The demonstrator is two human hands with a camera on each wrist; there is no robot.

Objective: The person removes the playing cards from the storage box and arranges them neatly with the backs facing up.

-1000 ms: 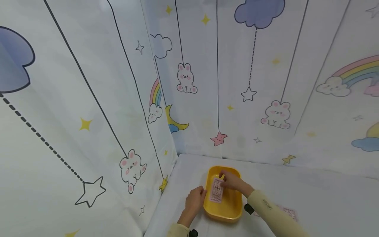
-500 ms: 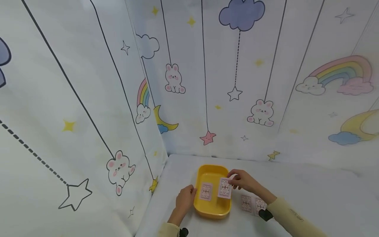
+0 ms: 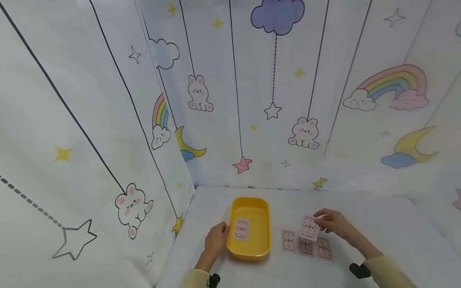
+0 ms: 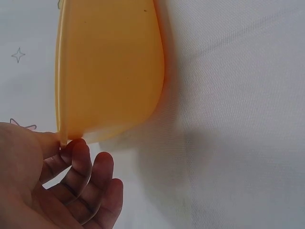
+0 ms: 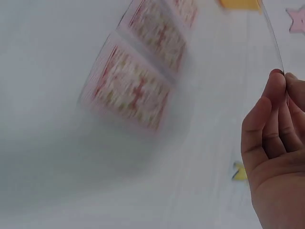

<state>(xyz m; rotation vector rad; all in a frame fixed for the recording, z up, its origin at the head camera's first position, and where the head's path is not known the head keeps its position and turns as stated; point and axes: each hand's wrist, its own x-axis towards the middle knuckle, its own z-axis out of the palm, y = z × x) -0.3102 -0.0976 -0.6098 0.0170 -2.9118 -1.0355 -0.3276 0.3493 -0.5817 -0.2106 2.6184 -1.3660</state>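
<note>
My left hand pinches the left rim of a yellow plastic tray; in the left wrist view thumb and fingers meet on that rim. Inside the tray lies one playing card, patterned back up. To the right of the tray, my right hand pinches another playing card by its upper edge, held above the table. Edge-on, this card shows as a thin line in the right wrist view. Below it a row of cards lies back up: a left card, a partly covered middle one and a right one.
White cloth covers the table. Behind and to the left stand white curtains printed with rabbits, stars, clouds and rainbows. A dark wrist strap piece sits by the right sleeve.
My right hand has lifted a card out of the tray and carried it right, over the row of cards. One card stays in the tray. The left hand keeps its hold on the rim.
</note>
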